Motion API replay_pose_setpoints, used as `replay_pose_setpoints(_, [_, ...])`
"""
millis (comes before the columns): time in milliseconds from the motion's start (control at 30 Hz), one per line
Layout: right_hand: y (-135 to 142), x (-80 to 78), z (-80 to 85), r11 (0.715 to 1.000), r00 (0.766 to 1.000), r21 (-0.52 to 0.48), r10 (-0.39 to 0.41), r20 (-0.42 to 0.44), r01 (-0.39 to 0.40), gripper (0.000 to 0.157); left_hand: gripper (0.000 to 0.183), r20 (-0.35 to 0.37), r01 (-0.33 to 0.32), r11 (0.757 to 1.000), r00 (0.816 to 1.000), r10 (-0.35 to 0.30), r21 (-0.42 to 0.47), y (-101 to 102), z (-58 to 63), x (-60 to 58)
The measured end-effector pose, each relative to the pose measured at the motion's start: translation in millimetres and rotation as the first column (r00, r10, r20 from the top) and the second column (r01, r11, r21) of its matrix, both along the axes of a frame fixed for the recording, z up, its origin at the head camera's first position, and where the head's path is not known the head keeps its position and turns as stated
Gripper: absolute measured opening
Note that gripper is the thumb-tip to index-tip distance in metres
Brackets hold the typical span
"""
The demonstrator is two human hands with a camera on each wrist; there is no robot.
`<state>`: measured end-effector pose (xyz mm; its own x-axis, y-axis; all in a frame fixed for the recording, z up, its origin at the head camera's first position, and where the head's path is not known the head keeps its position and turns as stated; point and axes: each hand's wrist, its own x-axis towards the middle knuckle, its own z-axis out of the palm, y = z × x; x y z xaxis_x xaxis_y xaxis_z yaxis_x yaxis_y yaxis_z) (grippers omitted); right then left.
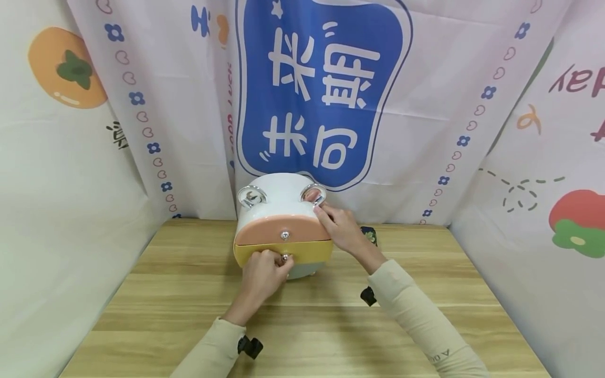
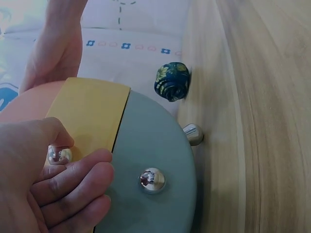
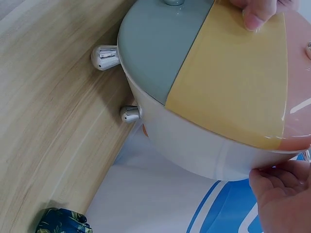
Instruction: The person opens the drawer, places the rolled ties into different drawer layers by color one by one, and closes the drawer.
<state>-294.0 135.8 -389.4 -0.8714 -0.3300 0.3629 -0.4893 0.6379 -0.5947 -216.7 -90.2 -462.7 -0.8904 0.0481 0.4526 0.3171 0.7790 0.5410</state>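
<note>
Left hand [image 2: 53,191] pinches the silver knob [image 2: 59,155] of the yellow drawer [image 2: 92,107]; grip seemingly made, drawer looking closed or barely ajar, orange drawer [image 1: 267,228] untouched. Toward two o'clock, the right hand [image 1: 344,230] touches the cabinet [image 1: 282,197], grip unclear. That cabinet stands at the tabletop's [image 1: 331,328] twelve o'clock.

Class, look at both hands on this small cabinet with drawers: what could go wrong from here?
1. The left hand pinches a small, smooth, round knob on the yellow drawer, so the fingers might slip off.
2. The cabinet stands on short metal feet; a hard pull could tip or slide it, though the right hand holds its upper side.
</note>
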Motion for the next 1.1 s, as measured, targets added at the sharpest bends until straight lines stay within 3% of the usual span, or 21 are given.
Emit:
replay_pose_setpoints(267, [1,-2.3,-0.4,1.0,0.999,0.01,-0.005,-0.034,0.005,0.045,0.054,0.009,-0.016,1.0,1.0,0.016,-0.007,2,1.0,-4.3])
replay_pose_setpoints(567, [1,-3.1,-0.9,1.0,1.0,0.008,0.006,-0.028,-0.006,0.043,0.06,0.076,-0.039,0.995,0.996,0.047,-0.096,-1,-1.8,5.0])
replay_pose_setpoints(800, [3,-2.4,1.3,1.0,0.999,0.001,0.008,-0.041,-0.008,0.043,0.063,0.202,-0.045,0.985,0.976,0.08,-0.169,0,-20.6,6.6])
replay_pose_setpoints(1100, [1,-1.6,0.1,1.0,0.999,0.01,0.01,-0.037,-0.009,0.044,0.058,0.214,-0.065,0.984,0.972,0.1,-0.165,4,-39.0,3.2])
